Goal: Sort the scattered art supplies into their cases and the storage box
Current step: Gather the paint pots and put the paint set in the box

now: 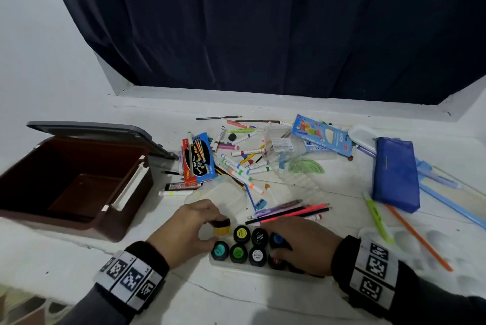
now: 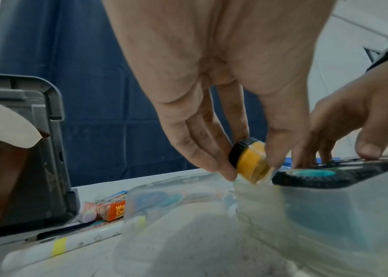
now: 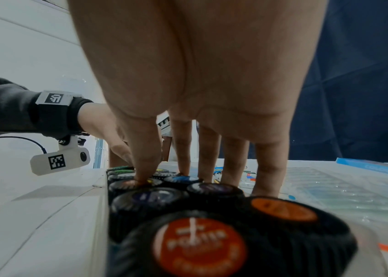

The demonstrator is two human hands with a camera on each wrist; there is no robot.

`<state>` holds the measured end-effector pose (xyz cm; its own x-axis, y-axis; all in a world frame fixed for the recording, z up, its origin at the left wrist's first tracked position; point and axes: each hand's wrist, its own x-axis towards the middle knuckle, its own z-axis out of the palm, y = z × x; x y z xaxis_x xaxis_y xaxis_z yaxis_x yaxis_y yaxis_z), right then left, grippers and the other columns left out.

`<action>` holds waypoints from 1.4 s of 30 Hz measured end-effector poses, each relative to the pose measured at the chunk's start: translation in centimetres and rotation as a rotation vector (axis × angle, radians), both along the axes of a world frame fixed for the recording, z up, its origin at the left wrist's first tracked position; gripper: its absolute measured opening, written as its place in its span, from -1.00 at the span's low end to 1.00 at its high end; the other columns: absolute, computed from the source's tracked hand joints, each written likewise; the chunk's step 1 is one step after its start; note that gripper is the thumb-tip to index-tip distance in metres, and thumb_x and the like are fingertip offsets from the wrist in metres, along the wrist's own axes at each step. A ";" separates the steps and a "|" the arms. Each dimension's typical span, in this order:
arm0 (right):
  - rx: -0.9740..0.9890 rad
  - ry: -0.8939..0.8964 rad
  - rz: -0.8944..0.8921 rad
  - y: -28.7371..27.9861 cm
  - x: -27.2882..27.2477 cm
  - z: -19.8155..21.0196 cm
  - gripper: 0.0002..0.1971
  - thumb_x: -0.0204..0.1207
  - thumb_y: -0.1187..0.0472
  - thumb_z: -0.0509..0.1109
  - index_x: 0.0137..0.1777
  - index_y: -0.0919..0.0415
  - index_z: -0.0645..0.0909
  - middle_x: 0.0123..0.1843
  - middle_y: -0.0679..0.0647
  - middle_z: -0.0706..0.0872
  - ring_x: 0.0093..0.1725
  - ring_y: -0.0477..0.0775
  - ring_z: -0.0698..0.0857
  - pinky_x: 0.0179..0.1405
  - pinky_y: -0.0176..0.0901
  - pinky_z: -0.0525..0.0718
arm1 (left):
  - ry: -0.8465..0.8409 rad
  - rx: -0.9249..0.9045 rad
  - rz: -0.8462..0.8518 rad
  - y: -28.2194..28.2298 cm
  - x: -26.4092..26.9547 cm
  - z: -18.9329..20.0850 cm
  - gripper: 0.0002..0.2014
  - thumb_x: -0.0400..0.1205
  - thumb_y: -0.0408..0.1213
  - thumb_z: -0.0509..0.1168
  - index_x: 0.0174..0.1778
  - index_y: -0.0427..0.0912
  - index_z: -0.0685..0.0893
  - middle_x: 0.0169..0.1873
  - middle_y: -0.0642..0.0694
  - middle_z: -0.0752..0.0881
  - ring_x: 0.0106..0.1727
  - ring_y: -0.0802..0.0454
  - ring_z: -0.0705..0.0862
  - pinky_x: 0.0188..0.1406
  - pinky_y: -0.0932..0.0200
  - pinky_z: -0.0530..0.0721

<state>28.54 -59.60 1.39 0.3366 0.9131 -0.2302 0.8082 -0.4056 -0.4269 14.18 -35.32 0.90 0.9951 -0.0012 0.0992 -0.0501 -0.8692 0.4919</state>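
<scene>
A clear plastic paint tray [image 1: 236,268] at the near edge holds several black-lidded poster paint jars [image 1: 242,234]. My left hand [image 1: 210,230] pinches a yellow paint jar [image 2: 251,163] between thumb and fingers. The jar is tilted, its black lid pointing left, just above the tray's far-left corner. My right hand [image 1: 276,245] lies over the tray's right half. Its straight fingers [image 3: 269,168] press down on the jar lids and hide some of them. An orange-labelled jar [image 3: 200,247] stands nearest the right wrist.
The brown storage box [image 1: 79,180] stands open at the left, grey lid [image 1: 92,132] raised. Markers [image 1: 242,161], a red-blue pen box [image 1: 198,159], a clear case [image 1: 218,193], pencils [image 1: 289,211], a pencil box [image 1: 323,137] and a blue pouch [image 1: 395,174] lie beyond.
</scene>
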 end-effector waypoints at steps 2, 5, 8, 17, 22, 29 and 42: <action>0.003 0.002 -0.004 0.0 0.0 -0.2 -0.54 0.62 0.02 0.36 0.51 -0.08 0.44 0.38 -0.05 0.62 0.32 0.03 0.57 0.25 -0.06 0.57 | 0.023 0.052 0.003 -0.2 0.3 -0.4 -0.63 0.45 -0.25 0.57 0.18 0.06 0.78 0.06 0.21 0.66 0.00 0.39 0.62 0.07 0.55 0.52; 0.007 0.007 -0.011 -0.1 0.2 -0.5 -0.59 0.59 0.00 0.37 0.42 -0.10 0.46 0.36 -0.06 0.63 0.32 0.06 0.59 0.25 0.00 0.58 | 0.051 0.047 0.012 -0.3 0.8 -0.3 -0.61 0.40 -0.30 0.64 0.12 0.02 0.79 0.03 0.21 0.67 -0.01 0.30 0.64 0.05 0.61 0.47; -0.003 0.008 -0.034 -0.5 0.1 -0.7 -0.56 0.58 -0.04 0.37 0.45 -0.10 0.44 0.41 -0.06 0.61 0.37 0.06 0.57 0.31 0.08 0.58 | 0.097 0.091 -0.002 -0.4 1.3 0.3 -0.61 0.41 -0.32 0.63 0.14 0.01 0.79 0.03 0.13 0.72 -0.06 0.26 0.64 -0.01 0.52 0.54; -0.092 -0.001 -0.142 -5.1 0.7 -0.2 -0.02 0.29 -0.36 0.51 0.66 -0.18 0.14 0.53 -0.14 0.45 0.50 0.00 0.44 0.45 -0.04 0.44 | 0.137 0.122 0.030 -1.1 0.4 1.2 -0.67 0.61 -0.04 0.45 0.30 0.11 0.70 -0.02 0.14 0.69 -0.08 0.29 0.63 0.00 0.29 0.64; -0.113 -0.034 -0.144 -6.6 0.5 -1.2 -0.15 0.22 -0.21 0.59 0.50 -0.19 0.30 0.34 -0.15 0.48 0.31 0.04 0.49 0.31 0.03 0.52 | 0.165 0.157 0.105 -2.2 1.1 0.6 -0.70 0.60 -0.11 0.48 0.26 0.05 0.73 -0.08 0.08 0.58 -0.15 0.25 0.57 0.00 0.18 0.65; -0.117 -0.093 -0.198 -6.8 0.5 -1.4 -0.14 0.17 -0.22 0.60 0.46 -0.07 0.35 0.31 -0.08 0.42 0.23 0.04 0.44 0.21 -0.01 0.55 | 0.233 0.098 0.151 -1.8 1.1 0.8 -0.53 0.44 0.24 0.50 0.23 0.17 0.70 -0.05 0.20 0.62 -0.11 0.25 0.64 -0.11 0.37 0.60; -0.144 -0.122 -0.256 -7.0 0.9 -1.5 -0.41 0.26 -0.01 0.51 0.28 -0.02 0.38 0.19 -0.11 0.41 0.12 0.02 0.59 -0.04 -0.03 0.63 | 0.261 0.115 0.037 -3.8 -0.5 -0.7 -0.20 0.45 -0.05 0.60 0.60 0.01 0.43 0.41 0.15 0.44 0.09 0.29 0.45 -0.01 0.74 0.29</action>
